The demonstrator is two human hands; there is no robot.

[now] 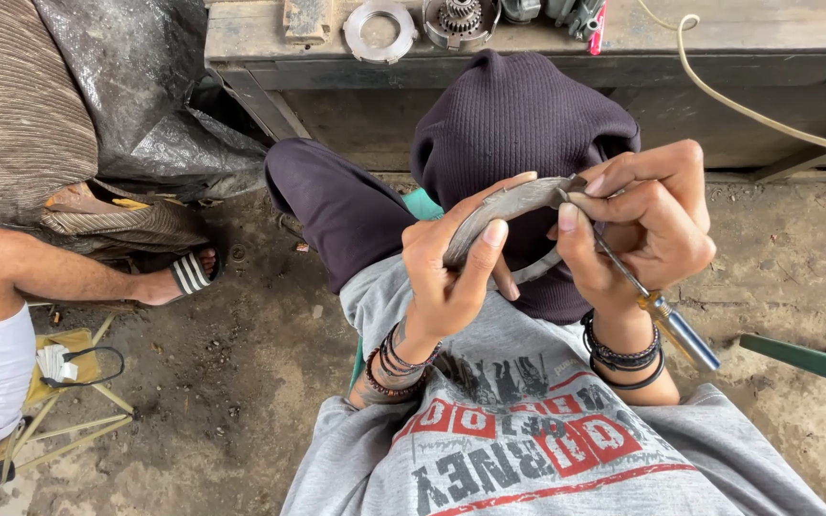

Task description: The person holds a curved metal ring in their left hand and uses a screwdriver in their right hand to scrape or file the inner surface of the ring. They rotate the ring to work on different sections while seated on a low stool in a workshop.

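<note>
Closest to the camera, I'm looking down a grey printed T-shirt (pixel 528 449) to both hands raised over the lap. The left hand (pixel 451 272), with beaded bracelets at the wrist, is clamped on a curved grey metal piece shaped like a crescent (pixel 504 210), thumb laid along its outer face and fingers wrapped behind. The right hand (pixel 647 225), black bands on its wrist, is closed around a thin screwdriver with a brass collar and blue handle (pixel 676 330); the handle sticks out below the wrist, the shaft runs up through the fingers, and the tip meets the upper end of the curved piece, right where that hand's fingertips pinch it. The piece sits in mid-air, between the two hands, above dark trousers (pixel 336 205) and a dark ribbed garment (pixel 518 124).

Off to the left, another person's bare leg and striped sandal (pixel 188 272) rest on the dirt floor (pixel 250 382). Further out, a worn wooden worktop (pixel 719 38) carries a flat metal ring (pixel 380 29) and a round geared part (pixel 461 19), with a pale hose (pixel 748 110) trailing off its front.
</note>
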